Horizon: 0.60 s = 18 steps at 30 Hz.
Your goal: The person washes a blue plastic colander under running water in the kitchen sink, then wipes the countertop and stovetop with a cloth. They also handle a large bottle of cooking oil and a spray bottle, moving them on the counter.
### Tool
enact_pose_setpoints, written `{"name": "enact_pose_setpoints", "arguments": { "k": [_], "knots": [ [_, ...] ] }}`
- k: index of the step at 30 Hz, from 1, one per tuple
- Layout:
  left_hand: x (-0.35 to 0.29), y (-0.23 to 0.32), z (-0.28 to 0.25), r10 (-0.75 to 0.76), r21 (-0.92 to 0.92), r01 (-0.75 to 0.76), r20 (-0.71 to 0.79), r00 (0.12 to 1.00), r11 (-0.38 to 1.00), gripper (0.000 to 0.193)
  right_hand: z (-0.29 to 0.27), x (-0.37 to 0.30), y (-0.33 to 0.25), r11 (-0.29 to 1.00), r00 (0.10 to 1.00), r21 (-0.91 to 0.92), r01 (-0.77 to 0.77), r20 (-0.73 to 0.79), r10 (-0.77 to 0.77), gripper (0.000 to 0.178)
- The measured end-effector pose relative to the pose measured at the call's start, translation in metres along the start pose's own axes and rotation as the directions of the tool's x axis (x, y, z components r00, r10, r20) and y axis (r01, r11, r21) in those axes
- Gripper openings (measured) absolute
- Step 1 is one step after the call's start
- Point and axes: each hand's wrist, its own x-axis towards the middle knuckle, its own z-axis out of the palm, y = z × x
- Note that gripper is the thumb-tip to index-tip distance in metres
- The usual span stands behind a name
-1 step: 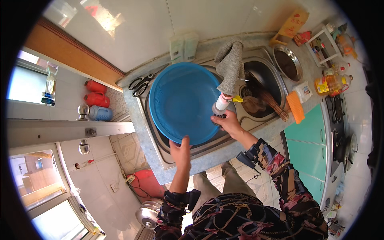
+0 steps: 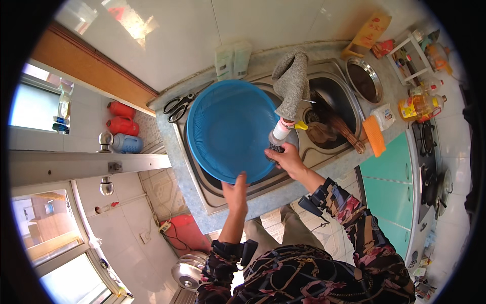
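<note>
A large round blue plastic basin (image 2: 228, 126) sits over the left bowl of the steel sink, and the inside of its wall looks ribbed. My left hand (image 2: 236, 196) grips the near rim, thumb on top and fingers hidden below. My right hand (image 2: 286, 160) is closed at the basin's right edge, its fingers around the dark end of the tap nozzle (image 2: 279, 133). A grey cloth (image 2: 291, 81) is draped over the tap above it. Beside the nozzle is a small yellow lever (image 2: 301, 125).
In the right sink bowl lies a brown whisk brush (image 2: 340, 126). A steel bowl (image 2: 363, 80), an orange cloth (image 2: 373, 137) and an oil bottle (image 2: 419, 107) stand or lie to the right. Black-handled scissors (image 2: 177, 107) rest left of the basin, and two pale packs (image 2: 233, 61) lean on the wall.
My left hand has slid a little to the right along the near rim. The basin has shifted very slightly left, and my right hand has moved slightly left at the nozzle.
</note>
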Motion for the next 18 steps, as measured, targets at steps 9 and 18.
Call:
{"name": "enact_pose_setpoints", "arguments": {
  "k": [9, 18],
  "knots": [
    [0.000, -0.026, -0.001, -0.151, -0.195, 0.161, 0.065, 0.986, 0.967, 0.054, -0.019, 0.016, -0.008, 0.499, 0.690, -0.677, 0.541, 0.019, -0.723, 0.026],
    [-0.030, -0.019, -0.006, -0.175, -0.142, 0.189, 0.105, 0.979, 0.972, 0.055, -0.012, 0.046, -0.006, 0.314, 0.750, -0.714, 0.626, 0.441, -0.492, 0.020]
  ]
}}
